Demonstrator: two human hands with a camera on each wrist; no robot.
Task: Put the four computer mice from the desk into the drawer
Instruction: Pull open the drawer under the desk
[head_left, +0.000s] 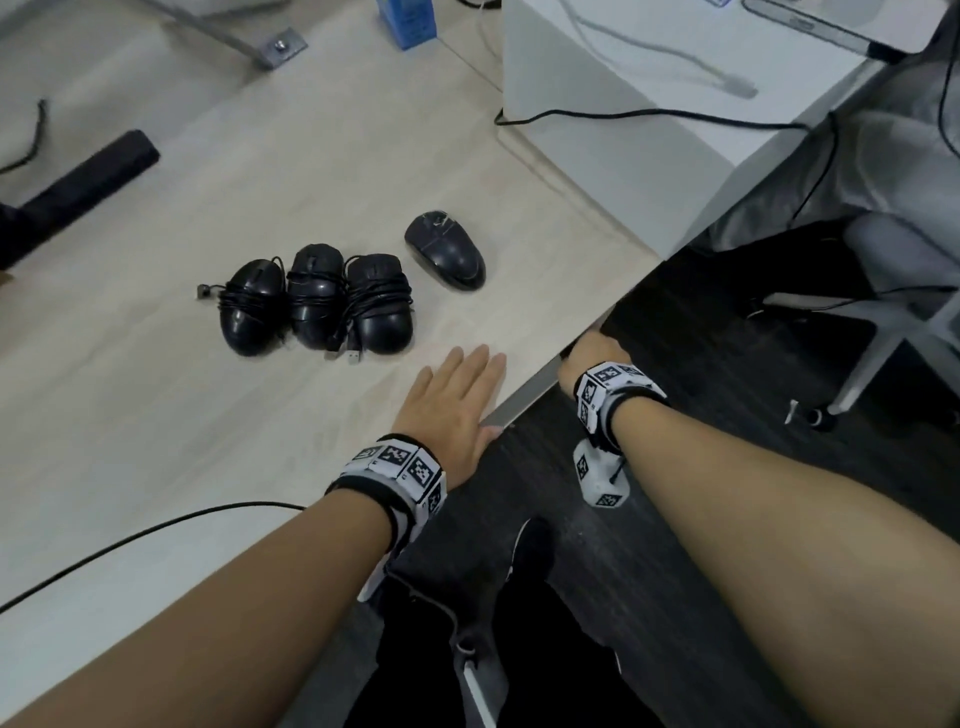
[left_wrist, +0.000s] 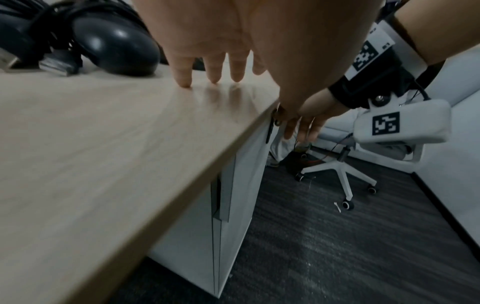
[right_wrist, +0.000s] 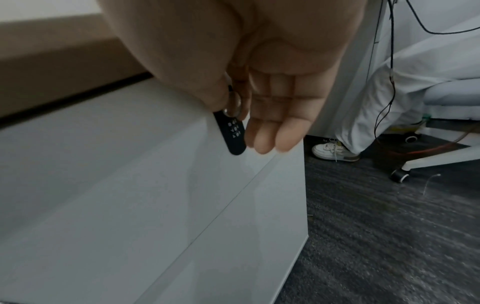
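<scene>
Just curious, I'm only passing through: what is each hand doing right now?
Left hand: open, flat on the desk, holding nothing.
Right hand: at the drawer front by the key tag; fingers straight, any grip cannot be told.

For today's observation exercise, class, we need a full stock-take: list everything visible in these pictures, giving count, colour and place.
Corded computer mice: three, glossy black, cables wound round them, side by side on the desk.
Separate computer mouse: one, dark matt, to the right of the three.
Wooden desk top: one, pale.
Drawer cabinet: one, white, under the desk edge, shut.
Oval key tag on a metal ring: one, black, hanging at the cabinet front.
Blue box: one, far edge of the desk.
Swivel chair base: one, white, on dark carpet.
Left hand: flat, fingers straight, on the desk edge.
Right hand: below the desk edge, thumb and finger at the key ring; its grip is unclear.
</scene>
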